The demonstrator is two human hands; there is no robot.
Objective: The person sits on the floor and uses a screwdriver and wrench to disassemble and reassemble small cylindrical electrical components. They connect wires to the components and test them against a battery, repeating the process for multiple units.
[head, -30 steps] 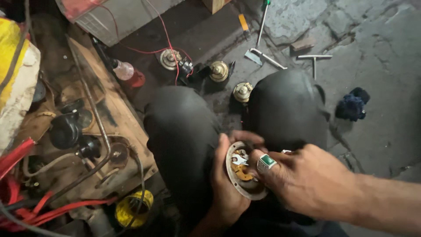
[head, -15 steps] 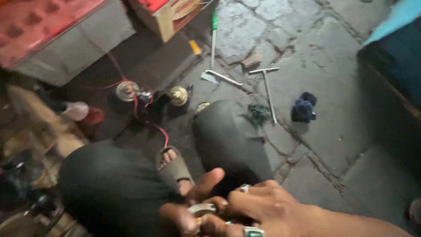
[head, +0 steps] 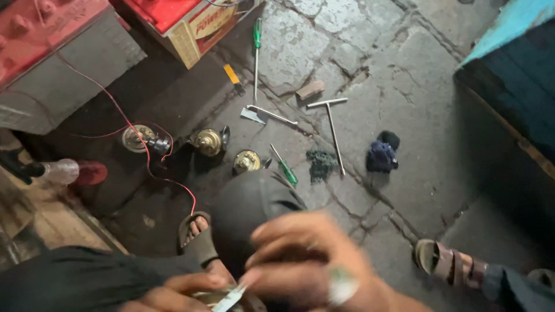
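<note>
Single view only, head-worn, looking steeply down and forward over bent knees onto a cracked grey stone floor [head: 404, 98]. Close range at bottom edge: blurred right hand [head: 312, 266] and left hand [head: 179, 289], cropped by the frame. Middle distance: steel T-handled wrench [head: 332, 130], green-handled screwdriver [head: 256, 52]. Far top left: red-topped grey box [head: 63, 63]. No second view; nothing shared.

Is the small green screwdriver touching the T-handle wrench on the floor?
Apart. The head view shows bare paving and a dark green clump between the small green screwdriver and the T-handle wrench.
</note>
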